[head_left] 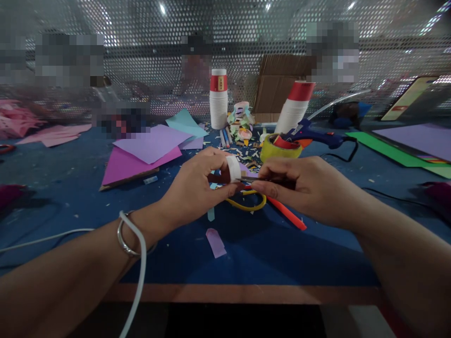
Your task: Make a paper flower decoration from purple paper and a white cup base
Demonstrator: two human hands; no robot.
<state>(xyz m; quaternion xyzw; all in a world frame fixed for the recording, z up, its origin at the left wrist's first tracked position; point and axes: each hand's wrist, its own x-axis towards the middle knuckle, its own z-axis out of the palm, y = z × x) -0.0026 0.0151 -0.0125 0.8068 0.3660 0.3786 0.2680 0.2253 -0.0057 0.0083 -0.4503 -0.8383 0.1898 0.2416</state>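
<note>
Paper sheets [151, 143] lie to the left on the table [183, 270]. My left hand [197, 183] curls, fingers nearly closed, round a white ring [233, 169], formed but plain; I'd call it partway, what's left unclear. A yellow loop [246, 207] crowds the space below. My right hand [303, 185] pinches a slim dark tool [252, 179] at its edge; beyond sits a glue gun [317, 135].

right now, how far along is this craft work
Some cutting looks done: paper scraps litter the blue table. The left hand holds a white ring, the right hand a thin dark tool at its edge. What remains is unclear; a large lilac sheet seems uncut.
</note>
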